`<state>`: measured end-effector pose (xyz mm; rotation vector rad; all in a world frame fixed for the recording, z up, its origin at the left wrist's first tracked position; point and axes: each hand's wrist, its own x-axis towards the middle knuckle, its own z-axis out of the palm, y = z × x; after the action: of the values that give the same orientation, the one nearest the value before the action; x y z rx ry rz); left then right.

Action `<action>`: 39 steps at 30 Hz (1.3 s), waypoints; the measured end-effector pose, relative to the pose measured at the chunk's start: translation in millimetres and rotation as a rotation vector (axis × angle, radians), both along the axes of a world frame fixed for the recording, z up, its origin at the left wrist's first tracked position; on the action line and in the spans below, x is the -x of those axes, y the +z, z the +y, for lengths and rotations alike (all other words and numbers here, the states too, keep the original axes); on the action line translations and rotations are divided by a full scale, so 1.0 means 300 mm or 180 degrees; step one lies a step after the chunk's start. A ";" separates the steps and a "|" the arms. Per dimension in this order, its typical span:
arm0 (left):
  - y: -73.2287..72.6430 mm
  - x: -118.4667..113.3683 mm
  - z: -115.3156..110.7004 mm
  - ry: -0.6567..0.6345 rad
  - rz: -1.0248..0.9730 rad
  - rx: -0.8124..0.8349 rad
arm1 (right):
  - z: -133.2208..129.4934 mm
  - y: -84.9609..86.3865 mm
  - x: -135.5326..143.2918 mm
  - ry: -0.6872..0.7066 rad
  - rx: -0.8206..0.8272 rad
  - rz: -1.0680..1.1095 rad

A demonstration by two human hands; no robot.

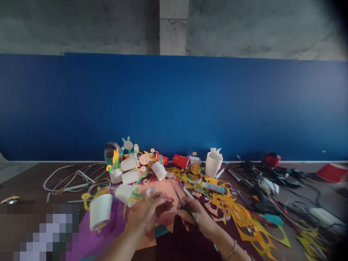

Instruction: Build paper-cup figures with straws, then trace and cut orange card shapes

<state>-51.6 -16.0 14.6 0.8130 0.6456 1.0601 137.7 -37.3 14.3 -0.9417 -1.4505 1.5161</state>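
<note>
My left hand is closed, pinching a small piece of pink-orange paper. My right hand is wrapped round dark-handled scissors, whose blades point up and left beside that paper. Under both hands lie sheets of orange paper. A roll of clear tape sits just behind my left hand. To the left, a white paper cup with yellow paper shapes stands on purple paper.
Several decorated cups line the back, with a red cup and a tall white cup. Yellow paper scraps and a glue stick lie right. Cables spread at both sides. A blue partition stands behind.
</note>
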 end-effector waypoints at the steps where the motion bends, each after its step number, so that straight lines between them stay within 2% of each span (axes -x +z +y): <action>1: -0.004 -0.004 0.001 0.0077 0.0022 0.0052 | 0.001 -0.002 0.007 -0.0235 -0.0206 0.0115; 3: -0.010 -0.015 0.000 0.0157 0.0074 0.0160 | 0.004 -0.016 0.023 -0.0675 -0.0545 0.0284; 5: -0.010 -0.027 -0.009 0.0112 0.0159 0.0250 | 0.010 -0.038 0.036 -0.0863 -0.0632 0.0346; 10: 0.013 -0.058 -0.036 0.0032 0.0452 0.0343 | 0.022 -0.075 0.055 -0.1024 -0.0577 0.0292; 16: 0.047 -0.072 -0.052 0.0003 0.0898 0.0147 | 0.028 -0.051 0.058 -0.1199 -0.0218 0.0648; 25: 0.017 -0.049 -0.031 -0.0164 0.1622 -0.0547 | 0.026 -0.036 0.048 -0.1226 -0.0151 0.0888; 27: 0.024 -0.038 -0.033 0.0027 0.1835 -0.0772 | 0.024 -0.024 0.038 -0.1277 -0.0103 0.0906; 30: 0.035 -0.024 -0.035 0.0550 0.2128 -0.1174 | 0.019 0.003 0.020 -0.1288 0.0000 0.0847; 33: 0.025 -0.024 -0.030 0.1004 0.2378 -0.1572 | 0.017 0.013 0.011 -0.1201 -0.0025 0.0700; 36: 0.003 -0.029 -0.029 0.1511 0.2781 -0.1991 | 0.025 -0.009 0.010 -0.1007 -0.0078 0.0565; 39: -0.009 -0.026 -0.032 0.1677 0.3335 -0.2510 | 0.037 -0.047 0.014 -0.0813 -0.0280 0.0476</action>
<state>-43.8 -25.6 11.8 2.0188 1.4028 1.3479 133.4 -26.3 0.3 -0.9031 -1.2298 1.2961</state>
